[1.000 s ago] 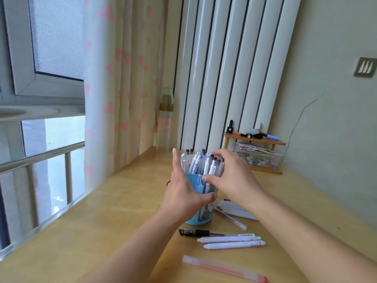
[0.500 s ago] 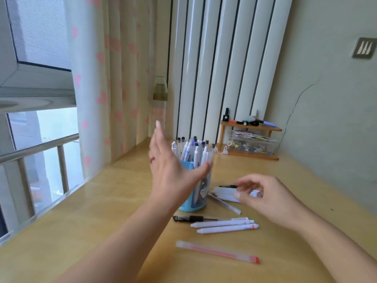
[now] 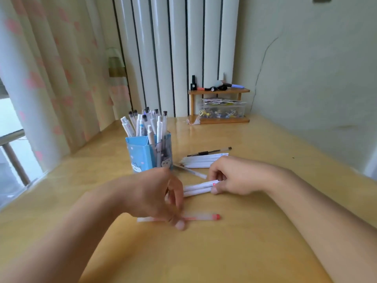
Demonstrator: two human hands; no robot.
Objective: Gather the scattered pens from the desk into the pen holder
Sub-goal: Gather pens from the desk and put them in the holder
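Left hand [image 3: 151, 193]: no longer raised beside the pen holder [image 3: 150, 154]; now low on the bench, blurred, fingertips on the pink-capped pen [image 3: 202, 217].
Right hand [image 3: 234, 176]: moved from the white stack at 1 o'clock to the two white pens [image 3: 199, 187], fingers curled on their right ends.
Black pen: now hidden behind the left hand.

left hand [image 3: 151, 193] seemingly pinching red-capped pen [image 3: 202, 217]

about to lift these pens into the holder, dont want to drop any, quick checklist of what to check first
1. Left hand fingers on the red-capped pen: contact ok, firm grip cannot tell (blurred).
2. Right hand pinching the two white pens: ok.
3. Pen holder upright: ok.
4. Room left in the holder: cannot tell, it looks crowded.
5. Path to the holder clear: ok.
6. All pens gathered: not ok, white pile and black pen remain.
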